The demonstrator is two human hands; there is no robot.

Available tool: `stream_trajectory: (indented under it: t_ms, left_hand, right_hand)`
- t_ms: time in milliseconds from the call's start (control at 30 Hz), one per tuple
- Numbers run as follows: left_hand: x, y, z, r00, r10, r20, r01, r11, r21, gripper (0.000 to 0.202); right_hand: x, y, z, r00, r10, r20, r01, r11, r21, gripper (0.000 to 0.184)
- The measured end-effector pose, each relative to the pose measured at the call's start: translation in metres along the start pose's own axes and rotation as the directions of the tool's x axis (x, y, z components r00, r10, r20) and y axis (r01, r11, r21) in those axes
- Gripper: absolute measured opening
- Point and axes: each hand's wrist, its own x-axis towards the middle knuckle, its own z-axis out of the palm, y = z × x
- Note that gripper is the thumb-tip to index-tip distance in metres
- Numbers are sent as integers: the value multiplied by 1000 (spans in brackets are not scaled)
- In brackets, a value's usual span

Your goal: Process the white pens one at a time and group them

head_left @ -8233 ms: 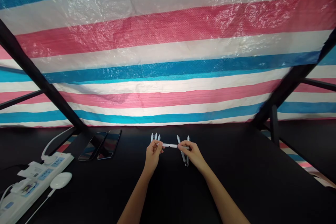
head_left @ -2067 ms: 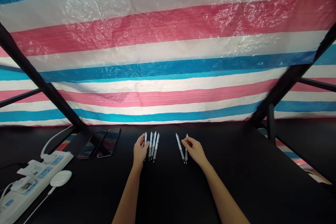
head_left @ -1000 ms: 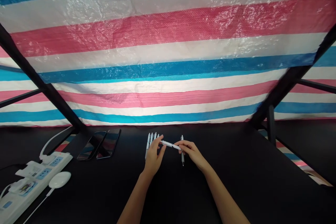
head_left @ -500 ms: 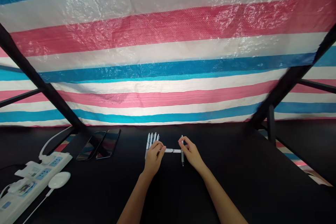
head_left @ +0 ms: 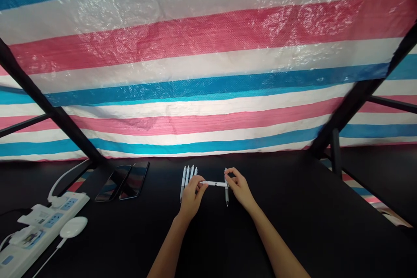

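Note:
My left hand (head_left: 191,196) pinches one end of a white pen (head_left: 215,183) between thumb and fingers. That pen lies crosswise, its other end reaching a second white pen (head_left: 227,196) with a grey grip, which points toward me. Closed around the upper part of this second pen are the thumb and index finger of my right hand (head_left: 239,187). Whether the two pens touch is hard to tell. Just beyond my left hand several white pens (head_left: 185,175) lie side by side, their lower parts partly hidden by the hand.
Two dark phones (head_left: 114,182) lie to the left on the black table (head_left: 293,208). At the lower left are a white power strip (head_left: 42,226) with plugs and a white round charger (head_left: 73,227) on a cable. Black frame bars (head_left: 71,128) and a striped sheet (head_left: 208,82) stand behind.
The crosswise pen has tilted a little and shows more of its length between my hands. My left hand has shifted slightly right. My right hand stays by the second pen.

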Motion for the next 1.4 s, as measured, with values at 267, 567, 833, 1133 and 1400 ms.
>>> stream_trajectory:
  t_ms: [267,567,833,1133,1400]
  left_hand:
    - [0,-1,-4,999,-45,5,45,999,-21,23]
    - [-2,-3,-1,998,-50,27,51,997,-59,24]
    - [0,1,-4,995,-82,60,81,997,14,22]
    - [5,5,-5,991,-117,-71,108,988,-111,36]
    - [8,-5,-8,968,-210,-135,169,949,-265,37]
  right_hand:
    - [-2,-2,1,1000,-13,26,13,1000,4,23]
    - [2,-1,-4,997,54,-48,-51,997,55,23]
    - [2,-2,-6,999,48,-15,-47,997,69,22]
    - [5,-9,-11,1000,4,21,-8,983,183,35]
    - [1,-12,-10,996,-51,74,24,945,327,39]
